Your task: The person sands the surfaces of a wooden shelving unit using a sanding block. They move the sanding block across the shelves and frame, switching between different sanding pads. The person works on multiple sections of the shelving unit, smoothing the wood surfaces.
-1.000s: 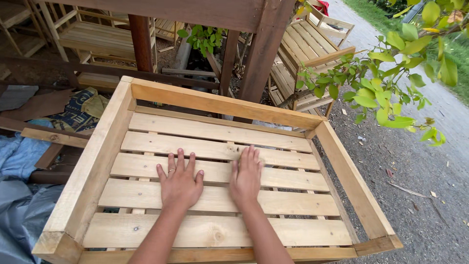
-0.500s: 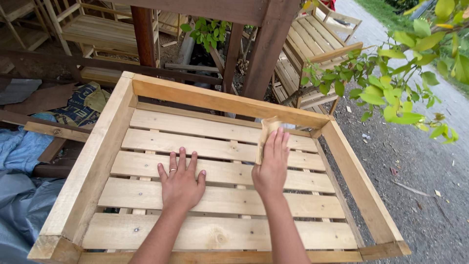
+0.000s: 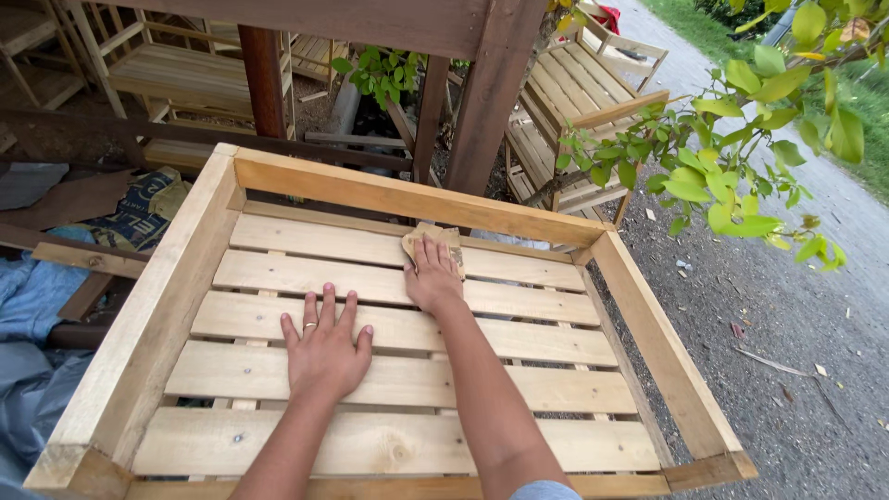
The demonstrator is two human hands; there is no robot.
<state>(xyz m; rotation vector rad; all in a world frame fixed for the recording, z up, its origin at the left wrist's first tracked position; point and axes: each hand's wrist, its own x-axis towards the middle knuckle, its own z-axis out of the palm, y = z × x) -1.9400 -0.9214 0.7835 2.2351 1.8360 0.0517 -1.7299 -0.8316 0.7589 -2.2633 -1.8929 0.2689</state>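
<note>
outdoors, slatted wooden crate [image 3: 176, 306]: left hand [image 3: 324, 347] spread flat, right hand [image 3: 432, 273] pressing sandpaper [image 3: 428, 237].

crate [image 3: 407, 199]: pale yellow wood | sandpaper [image 3: 413, 243]: tan | tarp [image 3: 28, 296]: blue | leaves [image 3: 741, 176]: green

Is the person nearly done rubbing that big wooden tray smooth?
Hard to say how near. The tray looks fully built, slats and frame in place. In hand: the right hand presses a sandpaper piece on the far slat, while the left hand lies flat on a middle slat. The slats all look alike, so what is left to sand cannot be told.
</note>
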